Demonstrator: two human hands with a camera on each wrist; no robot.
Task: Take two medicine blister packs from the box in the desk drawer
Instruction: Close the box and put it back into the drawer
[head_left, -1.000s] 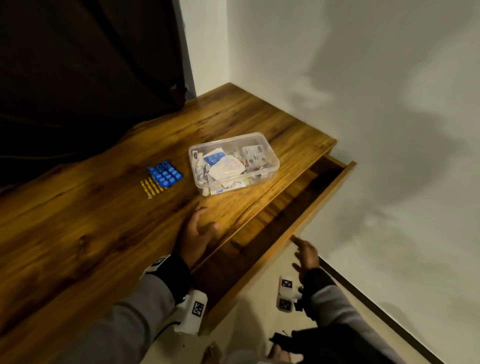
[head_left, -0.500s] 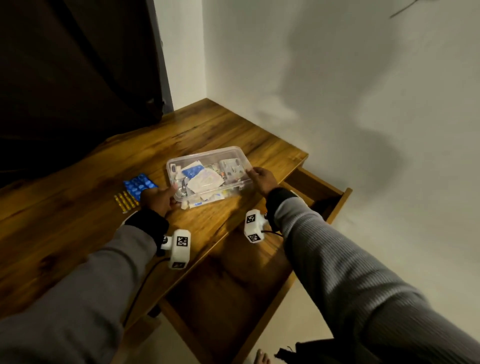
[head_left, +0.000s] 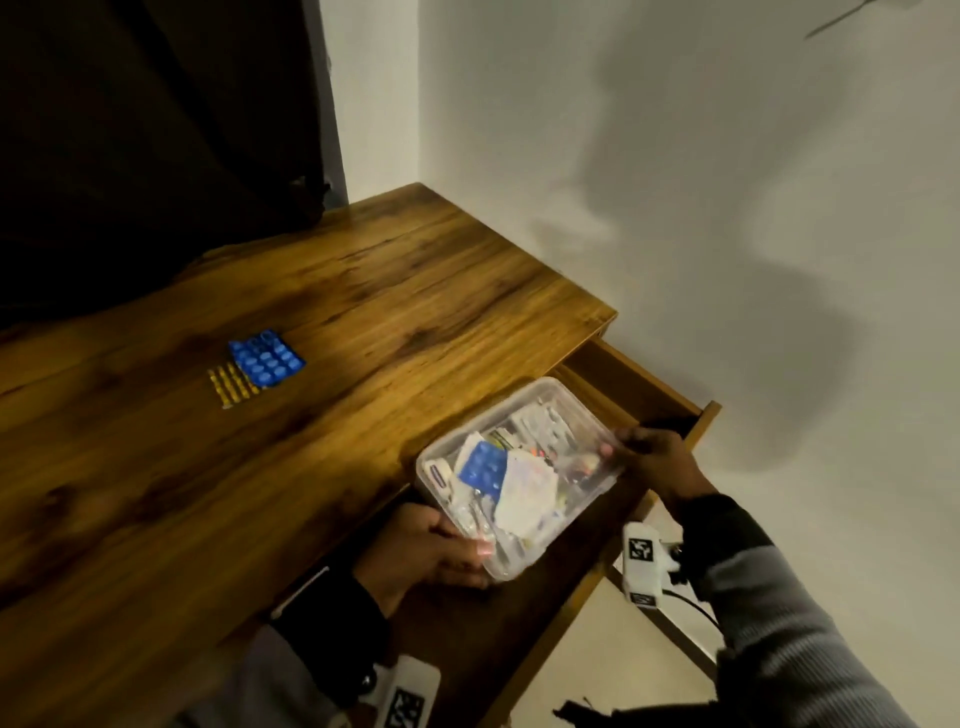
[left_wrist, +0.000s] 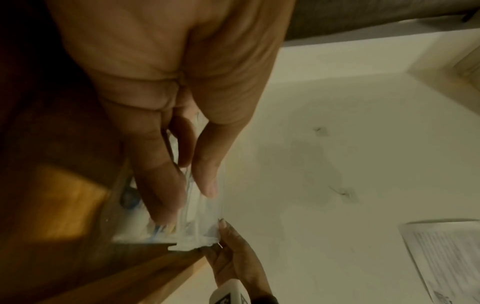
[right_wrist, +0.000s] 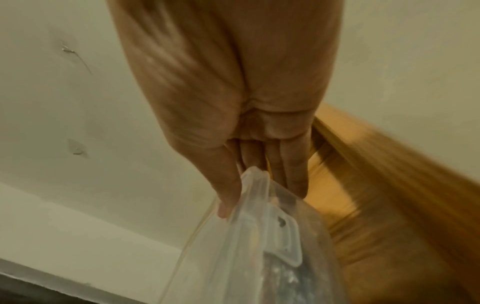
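Note:
A clear plastic box (head_left: 561, 415) full of medicine packets hangs over the open desk drawer (head_left: 618, 364), tilted. My left hand (head_left: 441, 551) grips its near end, thumb on the lid. At the far end my right hand (head_left: 649, 457) grips the box too. In the left wrist view my left hand (left_wrist: 187, 185) pinches the box (left_wrist: 197, 230) between thumb and fingers. The right wrist view shows my right hand (right_wrist: 259, 185) clamped on the box rim (right_wrist: 257, 216). A blue blister pack (head_left: 267, 358) and a gold one (head_left: 231, 384) lie on the desk top (head_left: 156, 493).
The drawer front (head_left: 701, 421) juts out toward the white wall (head_left: 727, 208). A dark curtain (head_left: 156, 130) hangs behind the desk at the left. Pale floor (head_left: 597, 675) shows below the drawer.
Both hands took hold of the box on the desk, then carried it off the desk edge toward me, over the open drawer. The two blister packs stayed where they were.

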